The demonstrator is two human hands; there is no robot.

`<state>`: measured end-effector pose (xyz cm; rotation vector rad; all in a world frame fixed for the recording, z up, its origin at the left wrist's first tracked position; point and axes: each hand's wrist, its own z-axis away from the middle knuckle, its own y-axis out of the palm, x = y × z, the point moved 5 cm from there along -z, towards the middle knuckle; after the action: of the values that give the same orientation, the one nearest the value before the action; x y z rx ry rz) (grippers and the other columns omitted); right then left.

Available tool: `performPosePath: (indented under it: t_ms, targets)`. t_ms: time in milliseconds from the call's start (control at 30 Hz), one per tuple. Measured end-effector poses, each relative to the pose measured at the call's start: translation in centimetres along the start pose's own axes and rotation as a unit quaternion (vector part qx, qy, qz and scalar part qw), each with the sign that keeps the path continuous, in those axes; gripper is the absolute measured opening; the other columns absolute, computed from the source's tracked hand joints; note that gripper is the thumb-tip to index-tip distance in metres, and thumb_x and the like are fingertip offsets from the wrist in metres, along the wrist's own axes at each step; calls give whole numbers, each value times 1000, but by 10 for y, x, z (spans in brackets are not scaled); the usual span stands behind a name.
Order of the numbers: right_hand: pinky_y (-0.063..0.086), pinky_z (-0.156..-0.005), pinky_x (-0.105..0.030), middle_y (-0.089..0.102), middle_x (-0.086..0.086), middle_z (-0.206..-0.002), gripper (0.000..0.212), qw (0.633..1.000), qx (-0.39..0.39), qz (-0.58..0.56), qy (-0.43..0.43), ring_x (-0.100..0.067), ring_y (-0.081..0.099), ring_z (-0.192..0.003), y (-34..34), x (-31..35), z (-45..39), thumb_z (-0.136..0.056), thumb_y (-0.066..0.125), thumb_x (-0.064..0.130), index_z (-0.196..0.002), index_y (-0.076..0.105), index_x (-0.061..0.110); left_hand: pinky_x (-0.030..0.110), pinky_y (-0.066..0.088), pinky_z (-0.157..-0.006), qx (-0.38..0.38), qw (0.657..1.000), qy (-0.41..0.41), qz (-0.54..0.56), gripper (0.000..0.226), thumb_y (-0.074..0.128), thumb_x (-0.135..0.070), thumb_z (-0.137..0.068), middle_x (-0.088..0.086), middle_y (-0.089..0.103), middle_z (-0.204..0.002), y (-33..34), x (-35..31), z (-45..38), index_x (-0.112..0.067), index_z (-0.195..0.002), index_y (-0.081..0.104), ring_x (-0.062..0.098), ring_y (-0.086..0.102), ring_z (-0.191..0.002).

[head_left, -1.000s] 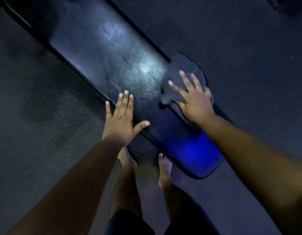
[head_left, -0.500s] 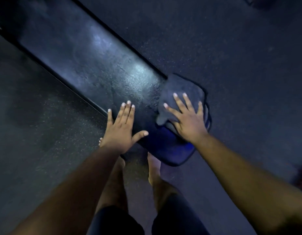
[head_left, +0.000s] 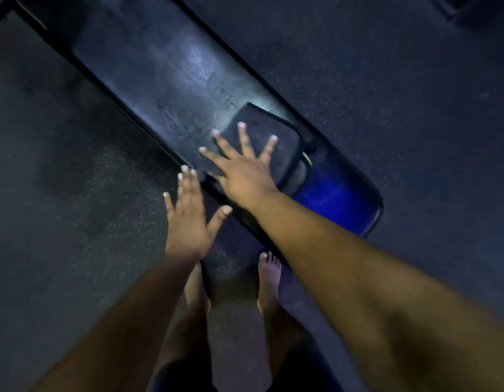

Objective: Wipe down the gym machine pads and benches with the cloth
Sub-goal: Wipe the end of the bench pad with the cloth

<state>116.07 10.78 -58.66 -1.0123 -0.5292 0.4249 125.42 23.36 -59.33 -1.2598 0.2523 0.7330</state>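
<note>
A long dark padded bench (head_left: 166, 80) runs diagonally from the upper left to the lower right, with a blue glow on its near end. A dark folded cloth (head_left: 262, 131) lies flat on the pad near that end. My right hand (head_left: 242, 171) presses on the cloth with its fingers spread and straight. My left hand (head_left: 188, 213) is flat with straight fingers at the bench's near edge, just left of the right hand; its fingertips reach the edge.
Dark speckled rubber floor (head_left: 75, 179) surrounds the bench on both sides. My bare feet (head_left: 269, 278) stand on the floor beside the bench's near end. A dark object (head_left: 476, 7) sits at the top right corner.
My right hand has slid the cloth across the pad from the far edge toward the near edge. The left hand has slipped back toward the bench's near edge.
</note>
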Motion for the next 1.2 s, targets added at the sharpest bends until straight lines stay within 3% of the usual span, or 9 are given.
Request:
performPosePath:
  t_ms: [100,267,433,533,633,767,867,1000,1200]
  targets:
    - [-10,-102,-87,-4,9,-172,66,992,2,82,-101,-35,-17,-156,13,39,7,-102,51,43,-160,19,43,50,-7,-125,-42,996,-39,69,107,16,-86,-89,7,-10,-172,-28,19,4,-10,-164,-2,15,-9,-158]
    - [7,-107,-86,38,9,-163,59,950,69,173,-252,-25,15,-157,67,-21,151,-94,63,37,-151,48,33,51,-8,-126,68,997,-33,7,109,10,-90,-84,-2,-17,-170,-30,16,31,-17,-164,-6,10,-15,-156]
    - [13,-117,-73,29,18,-165,63,986,132,-7,-99,-9,6,-154,30,-75,235,-97,65,26,-154,42,38,46,-11,-124,167,985,-34,5,107,13,-89,-83,-6,-19,-168,-19,-44,70,-20,-163,-8,10,-15,-155]
    - [32,-121,-43,46,12,-156,50,964,34,-263,-24,-6,34,-148,-40,-63,256,-98,54,21,-147,53,28,45,-5,-127,212,972,-65,71,103,28,-81,-88,-5,-13,-171,-37,-98,98,-20,-164,-5,11,-9,-157]
    - [46,-102,-25,70,8,-125,32,860,-49,-499,93,2,61,-117,-107,-40,280,-100,53,28,-128,64,18,42,5,-129,201,946,-130,220,96,44,-70,-95,-1,0,-172,-76,-140,127,-18,-164,4,14,2,-159]
    - [56,-94,-29,77,1,-109,22,669,-31,-725,159,-12,70,-103,-171,1,313,-107,47,14,-121,64,16,25,39,-113,156,848,-219,457,79,50,-58,-92,0,40,-160,-142,-184,163,-20,-159,30,6,45,-137]
    - [59,-81,-22,79,6,-94,25,600,-34,-784,154,-7,74,-86,-214,23,327,-108,39,13,-118,61,20,27,54,-99,179,799,-183,544,45,59,-42,-101,10,69,-131,-189,-209,191,-9,-132,63,19,66,-120]
    - [60,-81,-27,79,1,-98,27,620,-48,-772,132,-13,73,-91,-261,50,329,-101,52,28,-121,64,16,49,49,-110,125,768,-172,604,56,78,-35,-86,24,68,-129,-245,-208,215,1,-127,66,36,66,-120]
    - [51,-74,-18,68,-3,-118,26,705,-87,-698,88,-10,63,-97,-307,106,322,-110,45,23,-133,54,14,45,55,-99,-26,753,-150,640,42,74,-26,-92,16,73,-122,-328,-186,247,-6,-128,64,31,70,-115]
